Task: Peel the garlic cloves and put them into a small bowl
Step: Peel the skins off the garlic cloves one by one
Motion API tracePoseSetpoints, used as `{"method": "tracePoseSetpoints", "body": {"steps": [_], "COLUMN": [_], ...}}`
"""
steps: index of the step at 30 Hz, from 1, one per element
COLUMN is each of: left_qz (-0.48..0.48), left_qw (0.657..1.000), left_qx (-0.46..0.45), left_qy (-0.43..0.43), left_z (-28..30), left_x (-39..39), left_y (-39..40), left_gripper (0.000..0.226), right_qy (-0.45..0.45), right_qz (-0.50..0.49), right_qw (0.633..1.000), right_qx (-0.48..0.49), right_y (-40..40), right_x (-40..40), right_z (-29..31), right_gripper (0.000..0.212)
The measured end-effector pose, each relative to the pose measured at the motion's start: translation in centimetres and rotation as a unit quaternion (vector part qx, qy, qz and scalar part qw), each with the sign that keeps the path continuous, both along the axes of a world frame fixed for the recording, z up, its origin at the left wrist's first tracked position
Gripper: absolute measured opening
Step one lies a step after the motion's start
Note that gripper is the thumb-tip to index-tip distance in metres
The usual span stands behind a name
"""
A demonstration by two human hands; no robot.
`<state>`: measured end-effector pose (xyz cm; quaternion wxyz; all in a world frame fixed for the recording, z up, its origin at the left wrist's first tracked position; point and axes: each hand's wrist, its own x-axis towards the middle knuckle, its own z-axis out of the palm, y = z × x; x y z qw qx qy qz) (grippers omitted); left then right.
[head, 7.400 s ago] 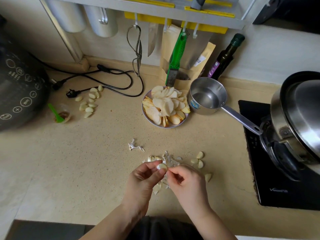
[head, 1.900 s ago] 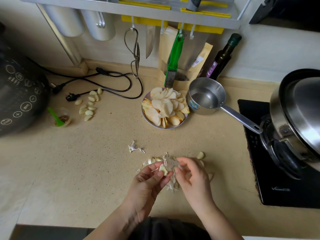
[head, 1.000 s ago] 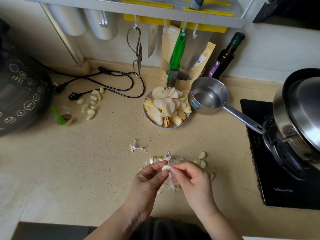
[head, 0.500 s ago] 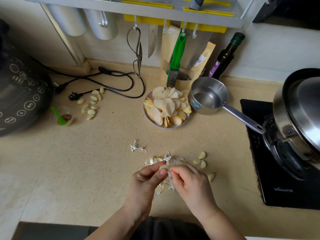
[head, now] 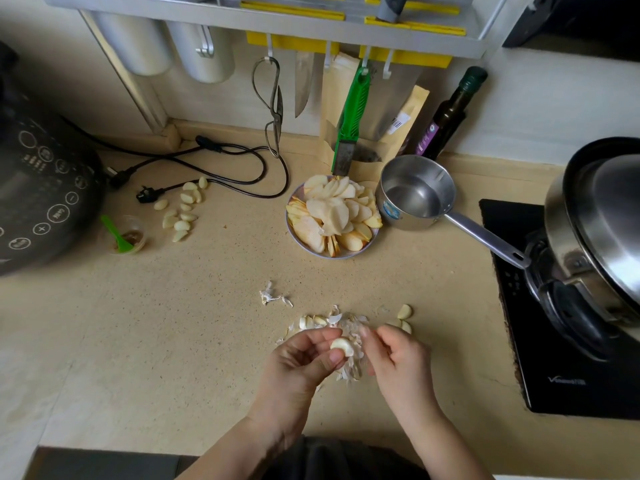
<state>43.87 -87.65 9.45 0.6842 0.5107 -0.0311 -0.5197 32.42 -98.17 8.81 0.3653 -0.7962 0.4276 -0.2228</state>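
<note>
Left hand (head: 304,358) pinches a smooth, curved garlic clove (head: 342,345) btw thumb & fingers, above a heap of thin papery skins (head: 349,327) on the speckled beige counter (head: 173,341). Right hand (head: 394,355) just beside, fingers curled; if it holds skin, I cannot tell.

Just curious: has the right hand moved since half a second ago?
Yes. The right hand has drawn slightly right, away from the garlic clove, toward the induction cooktop.
</note>
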Motion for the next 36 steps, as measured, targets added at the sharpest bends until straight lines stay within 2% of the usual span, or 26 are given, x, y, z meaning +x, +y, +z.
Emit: {"method": "tracePoseSetpoints", "body": {"steps": [2, 4, 10, 12, 15, 19, 20, 23, 27, 31, 34, 36], "left_qz": [0.003, -0.007, 0.001, 0.004, -0.002, -0.009, -0.006, 0.002, -0.002, 0.01, 0.004, 0.004], "left_qw": [1.0, 0.998, 0.989, 0.987, 0.985, 0.977, 0.976, 0.973, 0.969, 0.968, 0.967, 0.967], "left_qx": [-0.002, -0.004, 0.019, 0.02, 0.014, 0.012, 0.01, 0.023, 0.026, 0.039, 0.04, 0.038], "left_qy": [-0.025, -0.058, -0.147, -0.16, -0.172, -0.212, -0.217, -0.229, -0.244, -0.246, -0.25, -0.254], "left_z": [0.0, -0.1, -0.3, -0.4, -0.4, -0.4, -0.4, -0.5, -0.6, -0.6, -0.7, -0.7], "left_x": [0.0, 0.1, 0.0, 0.1, 0.2, 0.0, 0.0, -0.2, -0.3, -0.3, -0.4, -0.4], "left_y": [0.0, 0.1, 0.0, 0.1, 0.2, 0.1, 0.1, 0.0, -0.2, -0.2, -0.1, -0.1], "left_gripper": [0.027, 0.025, 0.029, 0.026, 0.019, 0.013, 0.013, 0.013, 0.012, 0.013, 0.012, 0.011], "right_qy": [-0.084, -0.126, -0.078, -0.082, -0.12, -0.137, -0.143, -0.165, -0.177, -0.179, -0.195, -0.186], "right_qz": [0.021, 0.049, 0.075, 0.059, 0.036, 0.017, 0.007, -0.008, -0.016, -0.033, -0.029, -0.03], "right_qw": [0.99, 0.977, 0.988, 0.986, 0.971, 0.967, 0.964, 0.951, 0.943, 0.936, 0.931, 0.935], "right_qx": [0.111, 0.163, 0.111, 0.136, 0.205, 0.213, 0.222, 0.262, 0.282, 0.303, 0.306, 0.302], "right_y": [0.5, 0.9, 1.2, 1.3, 1.4, 1.7, 1.7, 1.7, 1.9, 1.9, 2.0, 1.9], "right_x": [0.2, 0.3, 0.7, 0.6, 0.5, 1.0, 1.1, 0.9, 1.2, 1.2, 1.3, 1.2], "right_z": [0.7, 1.2, 1.0, 0.7, 1.0, 1.2, 1.1, 0.9, 0.9, 0.8, 0.9, 0.6], "right_gripper": [0.019, 0.011, 0.009, 0.014, 0.031, 0.011, 0.012, 0.032, 0.017, 0.031, 0.021, 0.026]}}
